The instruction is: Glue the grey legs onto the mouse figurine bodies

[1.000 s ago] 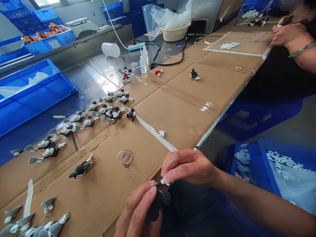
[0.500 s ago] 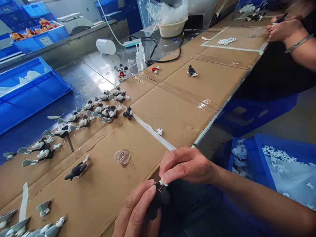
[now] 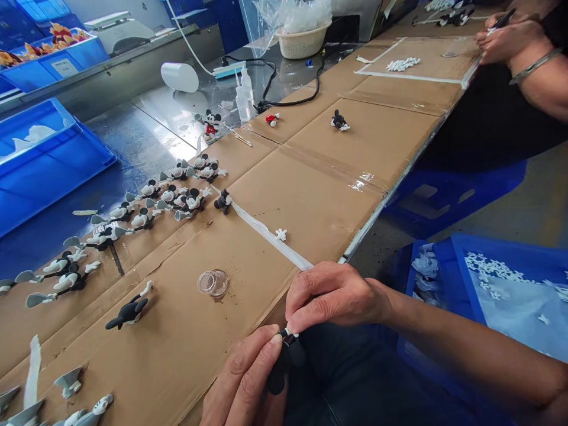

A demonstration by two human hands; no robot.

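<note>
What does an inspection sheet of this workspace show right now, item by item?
Surface: taped cardboard sheets over a steel bench.
Job's things: black figure body in the left hand; white glove piece pinched by the right hand; clear dish nearby.
Clutter: rows of assembled figures; dropper bottles.
Hands: both occupied, close together.
Cables: black cable on the steel.
Surroundings: blue crate holding white parts; co-worker's hands further along.

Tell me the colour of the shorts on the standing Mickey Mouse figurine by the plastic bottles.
Red shorts, best seen in the head view.
</note>
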